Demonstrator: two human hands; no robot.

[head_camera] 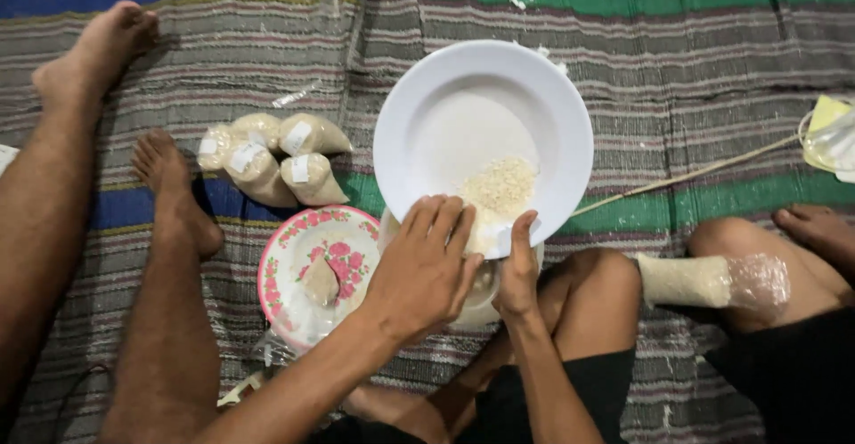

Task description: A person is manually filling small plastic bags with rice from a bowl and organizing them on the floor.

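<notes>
One striped woven mat covers the floor, with bands of grey, blue and green. Bare legs and feet of another person stretch along the nine o'clock side; the wearer's own knees sit at five o'clock. Next in size is the white plate, tilted at the centre, with a small heap of rice gathered against its six o'clock rim. The left hand lies over that lower rim with fingers spread, grasping the plate from above. The right hand pinches the same rim just beside it, thumb up against the edge. A clear bag shows under both hands, directly below the rice; how full it is cannot be told. At eight o'clock from the plate lies a smaller plate with pink flowers, carrying a bit of plastic. At ten o'clock four filled, labelled rice bags huddle together on the mat. At three o'clock one long bag of rice rests on the wearer's knee. A thin stick lies at two o'clock.
</notes>
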